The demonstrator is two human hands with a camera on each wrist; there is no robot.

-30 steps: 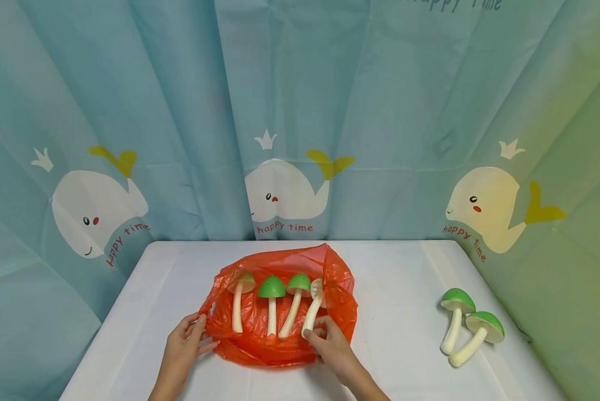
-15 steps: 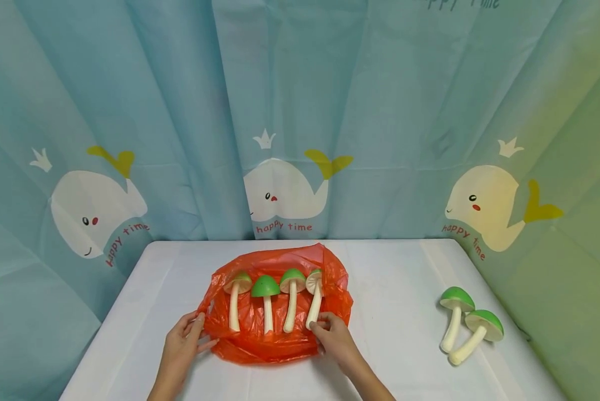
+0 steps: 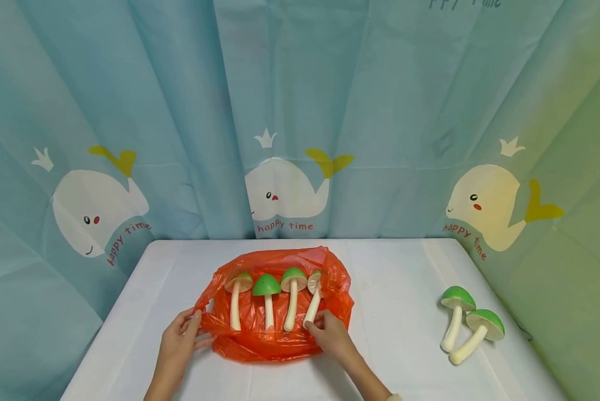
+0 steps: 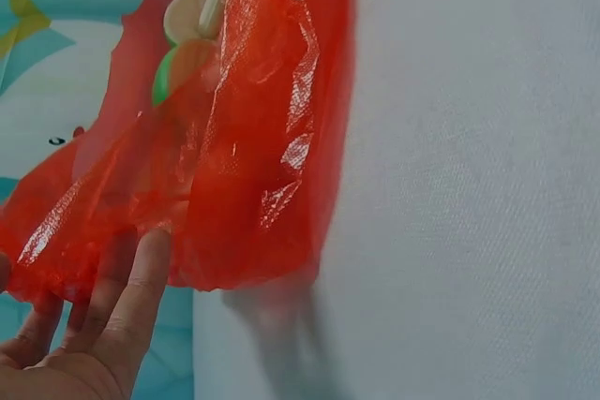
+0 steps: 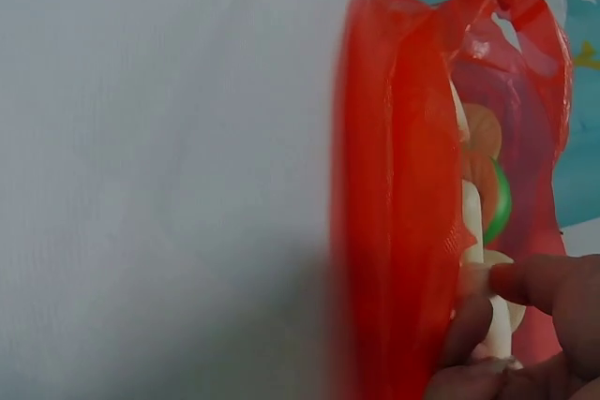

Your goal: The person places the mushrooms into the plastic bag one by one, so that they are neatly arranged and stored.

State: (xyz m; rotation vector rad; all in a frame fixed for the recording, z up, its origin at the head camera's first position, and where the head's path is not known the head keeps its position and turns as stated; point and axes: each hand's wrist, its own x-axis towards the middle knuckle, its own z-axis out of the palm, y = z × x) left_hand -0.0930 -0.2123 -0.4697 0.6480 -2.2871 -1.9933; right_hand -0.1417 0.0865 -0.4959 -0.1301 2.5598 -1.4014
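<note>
The left hand (image 3: 178, 337) gripped the red bag (image 3: 265, 350) while the right hand (image 3: 334, 337) pinched the rightmost mushroom inside (image 3: 313, 304), just nudged deeper and seemingly nearly settled.

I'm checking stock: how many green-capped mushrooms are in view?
6. Four mushrooms lie in a row in the red bag; two more lie together on the table, to the bag's right. Others could be hidden under the bag's folds.
</note>
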